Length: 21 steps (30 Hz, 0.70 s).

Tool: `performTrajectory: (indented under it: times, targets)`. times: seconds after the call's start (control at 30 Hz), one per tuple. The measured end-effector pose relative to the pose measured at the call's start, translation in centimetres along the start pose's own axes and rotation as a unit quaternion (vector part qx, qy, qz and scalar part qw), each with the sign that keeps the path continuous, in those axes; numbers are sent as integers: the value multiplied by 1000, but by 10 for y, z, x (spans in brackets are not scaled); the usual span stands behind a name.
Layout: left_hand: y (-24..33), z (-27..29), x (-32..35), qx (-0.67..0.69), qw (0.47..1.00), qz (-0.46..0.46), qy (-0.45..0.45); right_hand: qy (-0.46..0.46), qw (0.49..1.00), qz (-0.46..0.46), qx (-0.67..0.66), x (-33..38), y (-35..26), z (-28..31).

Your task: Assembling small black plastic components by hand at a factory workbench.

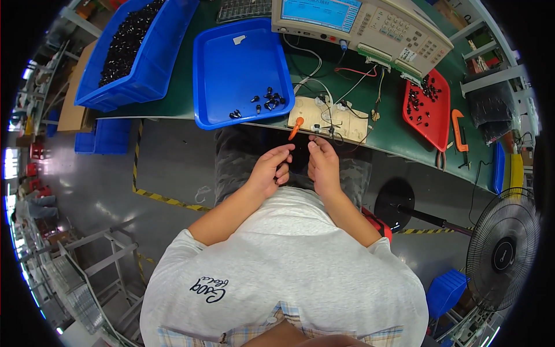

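Note:
Both my hands are held close together in front of the table edge, above my lap. My left hand (272,170) is closed, its fingers curled and its thumb and forefinger together; I cannot make out what it holds, if anything. Thumb and forefinger of my right hand (325,168) are pinched near the board, and anything between them is too small to name. Just beyond my fingertips lies a wooden board (354,120) with wires and an orange clamp handle (296,127). Small black parts (269,102) lie loose in the blue tray (240,69).
A blue bin (124,87) full of black parts stands at the far left. Behind the board sits a beige test instrument (370,29) with a lit screen. To the right are a red tray (430,110) of parts and an orange tool (458,130). A fan (503,251) stands right.

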State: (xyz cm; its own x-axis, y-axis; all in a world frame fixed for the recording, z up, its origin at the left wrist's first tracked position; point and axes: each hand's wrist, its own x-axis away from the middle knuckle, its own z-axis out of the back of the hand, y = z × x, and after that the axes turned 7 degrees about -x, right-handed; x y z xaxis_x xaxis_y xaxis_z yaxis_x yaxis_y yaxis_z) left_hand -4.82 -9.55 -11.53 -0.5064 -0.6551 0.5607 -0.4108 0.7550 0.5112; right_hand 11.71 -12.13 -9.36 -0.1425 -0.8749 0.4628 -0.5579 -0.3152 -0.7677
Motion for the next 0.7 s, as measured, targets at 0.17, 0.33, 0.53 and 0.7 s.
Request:
performTrajectory:
  times: [0.17, 0.33, 0.53, 0.7]
  targets:
    - [0, 5, -5, 10, 1000, -25, -6, 43, 997, -64, 25, -30, 18, 38]
    - [0, 3, -7, 6, 1000, -8, -8, -6, 997, -81, 13, -17, -6, 27]
    - [-3, 3, -6, 7, 1000, 6, -21, -155, 982, -71, 84, 8, -18, 1]
    - [-6, 4, -4, -24, 999, 4, -40, -201, 975, -51, 86, 9, -14, -2]
